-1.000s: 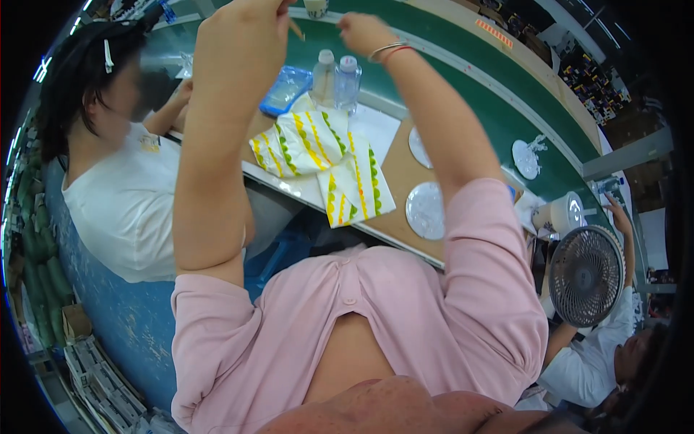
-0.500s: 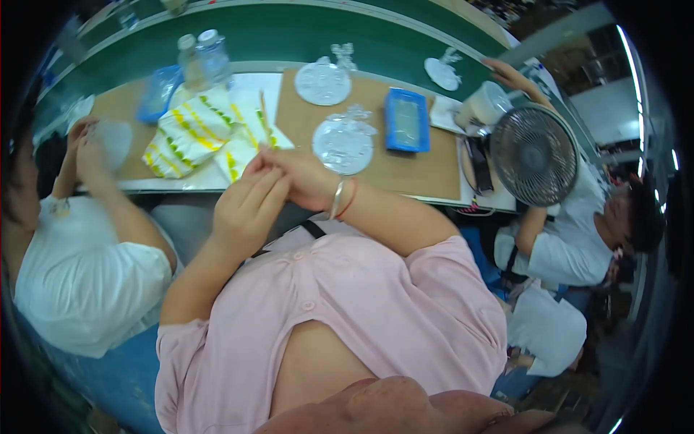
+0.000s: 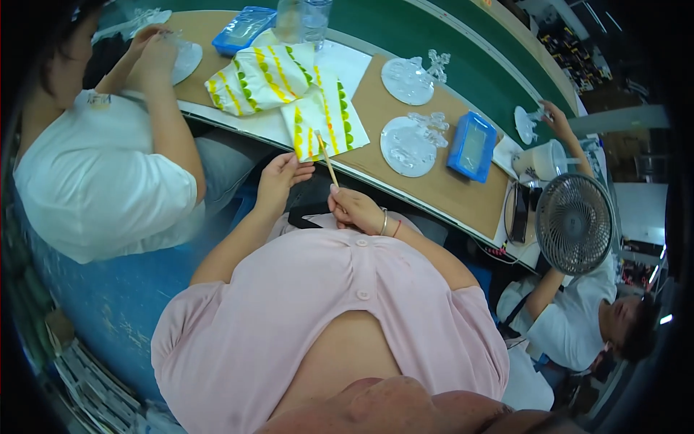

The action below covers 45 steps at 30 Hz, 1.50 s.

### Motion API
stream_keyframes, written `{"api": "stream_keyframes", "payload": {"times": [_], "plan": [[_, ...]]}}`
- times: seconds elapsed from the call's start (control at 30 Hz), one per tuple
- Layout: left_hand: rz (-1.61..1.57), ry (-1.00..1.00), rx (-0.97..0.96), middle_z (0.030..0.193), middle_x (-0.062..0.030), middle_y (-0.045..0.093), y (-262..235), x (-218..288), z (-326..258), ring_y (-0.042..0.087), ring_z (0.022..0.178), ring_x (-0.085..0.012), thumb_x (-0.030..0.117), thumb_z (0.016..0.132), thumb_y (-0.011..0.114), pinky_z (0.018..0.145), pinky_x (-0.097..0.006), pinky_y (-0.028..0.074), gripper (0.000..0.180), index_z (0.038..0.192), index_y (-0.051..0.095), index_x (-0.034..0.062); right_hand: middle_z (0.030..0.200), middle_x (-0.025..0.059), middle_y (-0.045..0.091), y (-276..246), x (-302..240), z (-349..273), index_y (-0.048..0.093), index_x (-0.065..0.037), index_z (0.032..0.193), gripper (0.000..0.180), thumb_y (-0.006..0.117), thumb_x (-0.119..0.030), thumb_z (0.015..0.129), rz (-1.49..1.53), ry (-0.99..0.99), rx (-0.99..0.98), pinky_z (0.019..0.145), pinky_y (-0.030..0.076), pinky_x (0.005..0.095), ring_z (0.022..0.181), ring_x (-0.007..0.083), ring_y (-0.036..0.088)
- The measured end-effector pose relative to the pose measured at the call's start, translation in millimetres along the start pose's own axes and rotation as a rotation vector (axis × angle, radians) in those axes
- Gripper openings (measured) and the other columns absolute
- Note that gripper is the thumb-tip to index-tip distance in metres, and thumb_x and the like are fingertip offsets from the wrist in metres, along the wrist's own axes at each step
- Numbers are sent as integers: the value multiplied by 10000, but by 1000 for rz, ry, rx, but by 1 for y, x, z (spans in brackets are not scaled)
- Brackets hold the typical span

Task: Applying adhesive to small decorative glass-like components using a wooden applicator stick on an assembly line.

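Note:
A thin wooden stick (image 3: 329, 163) with a pale, slightly wider tip points away from me over the table edge. Its near end is pinched in my right hand (image 3: 356, 209), which wears a bangle and a red string at the wrist. My left hand (image 3: 280, 181) is held to the left of the stick, fingers stretched out, at the near corner of a white cloth (image 3: 318, 116) patterned in yellow and green. Whether its thumb touches the cloth I cannot tell.
Two clear plastic pieces on round bases, one nearer (image 3: 408, 147) and one farther (image 3: 407, 81), stand beside a blue tray (image 3: 473, 147). A fan (image 3: 575, 224) is at the right, bottles (image 3: 314, 25) at the back. A co-worker (image 3: 108, 166) sits close on my left, another person (image 3: 571, 325) on my right.
My hands, together before, have come apart; the right has moved nearer me with the stick. The view has turned, so the table now slopes down to the right.

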State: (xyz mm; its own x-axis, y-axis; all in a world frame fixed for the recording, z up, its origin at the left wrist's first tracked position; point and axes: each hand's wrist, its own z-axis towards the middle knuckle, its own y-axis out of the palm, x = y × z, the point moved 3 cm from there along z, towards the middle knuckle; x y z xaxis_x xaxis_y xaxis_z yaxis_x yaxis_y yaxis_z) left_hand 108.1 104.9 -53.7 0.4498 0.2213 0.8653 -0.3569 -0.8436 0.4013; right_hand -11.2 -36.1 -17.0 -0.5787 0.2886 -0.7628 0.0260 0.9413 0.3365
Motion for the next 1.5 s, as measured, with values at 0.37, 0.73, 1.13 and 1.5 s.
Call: {"api": "stream_keyframes", "payload": {"times": [0.37, 0.73, 1.13, 1.5], "plan": [[47, -153, -58, 1030, -151, 627, 38, 16, 12, 652, 953, -229, 231, 967, 512, 806, -310, 535, 324, 1126, 514, -51, 496, -55, 348, -3, -9, 6, 506, -79, 720, 390, 418, -333, 1004, -187, 52, -111, 441, 256, 230, 421, 63, 269], [-200, -217, 44, 1000, -157, 620, 47, 11, 23, 649, 944, -259, 245, 965, 508, 841, -367, 531, 305, 1081, 510, -37, 486, -26, 326, -17, -3, -5, 499, -62, 887, 276, 379, -279, 1008, 227, -85, -30, 504, 390, 242, 415, 86, 275], [-180, -130, 151, 984, -158, 625, 50, -1, 22, 654, 907, -256, 226, 958, 521, 834, -369, 534, 305, 1067, 533, -58, 483, -36, 314, -24, -3, -19, 484, -70, 824, 277, 388, -260, 1002, -46, -168, 31, 479, 384, 239, 422, 74, 287], [-137, -142, 116, 1078, -169, 601, 50, 3, 19, 631, 978, -256, 267, 985, 466, 871, -373, 517, 365, 1163, 495, -51, 518, 12, 446, -38, 3, -52, 543, -44, 796, 282, 450, -240, 976, -338, -246, 264, 458, 348, 262, 441, 96, 393]]}}
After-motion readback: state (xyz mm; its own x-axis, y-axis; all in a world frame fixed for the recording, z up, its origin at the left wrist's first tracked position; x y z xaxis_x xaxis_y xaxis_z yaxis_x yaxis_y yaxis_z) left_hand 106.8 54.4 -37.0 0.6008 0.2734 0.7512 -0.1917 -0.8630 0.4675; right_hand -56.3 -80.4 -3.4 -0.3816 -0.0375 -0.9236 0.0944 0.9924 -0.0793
